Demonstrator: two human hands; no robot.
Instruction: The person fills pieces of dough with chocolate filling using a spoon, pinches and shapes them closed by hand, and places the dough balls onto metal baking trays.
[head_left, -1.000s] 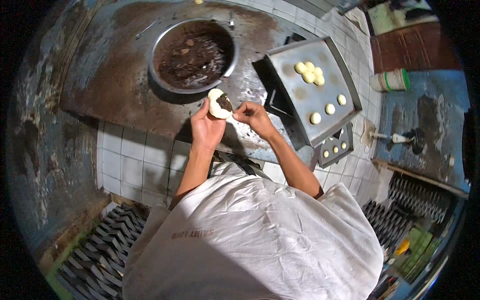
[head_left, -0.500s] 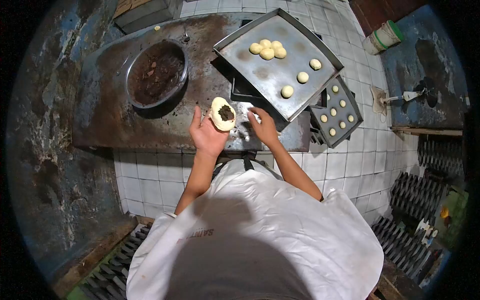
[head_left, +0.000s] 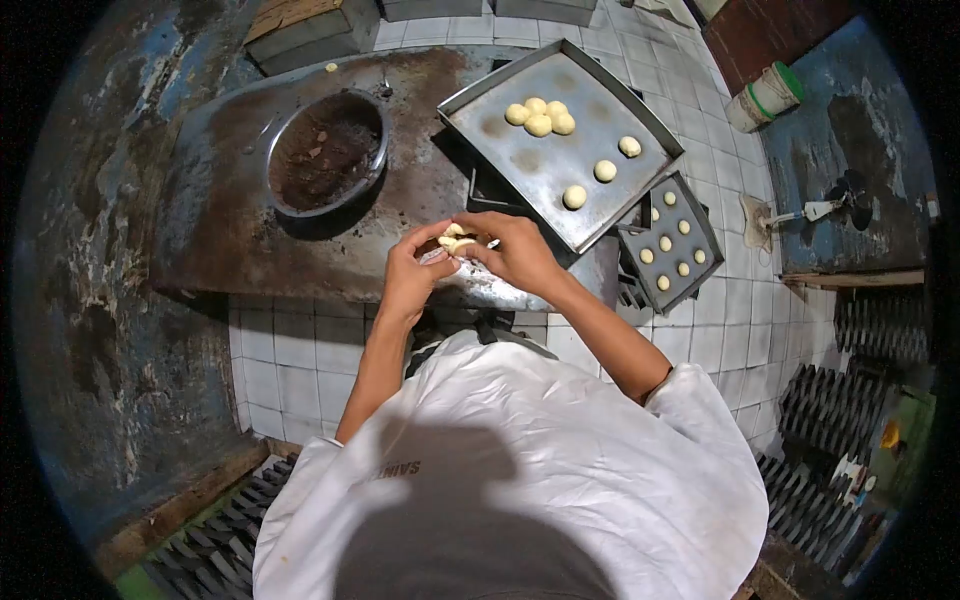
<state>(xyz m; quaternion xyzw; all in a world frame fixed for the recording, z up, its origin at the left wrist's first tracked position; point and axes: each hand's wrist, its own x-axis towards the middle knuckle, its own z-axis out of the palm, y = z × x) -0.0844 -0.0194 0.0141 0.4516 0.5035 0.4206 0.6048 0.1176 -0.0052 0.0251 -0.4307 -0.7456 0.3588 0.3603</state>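
Above the front edge of the worn table, a piece of pale dough [head_left: 455, 243] is held between both hands, its edges gathered up by the fingers. My left hand [head_left: 412, 268] grips it from the left, fingers curled. From the right, my right hand [head_left: 512, 252] pinches the dough with thumb and fingers. The dark filling is mostly hidden by the fingers. A metal bowl [head_left: 376, 180] with dark brown crumbly filling stands to the left. To the right, a large metal tray [head_left: 545, 175] carries several dough balls [head_left: 538, 124], some clustered and 3 set apart.
A smaller tray [head_left: 675, 275] with several dough balls sits lower on the right. A spoon-like utensil [head_left: 385, 88] and a small dough bit [head_left: 331, 67] lie behind the bowl. At the far right are a lidded bucket [head_left: 765, 98] and a fan [head_left: 830, 208].
My right hand has come in from the right and closed on the dough. The flat, open dough with filling showing is now folded up between both hands.
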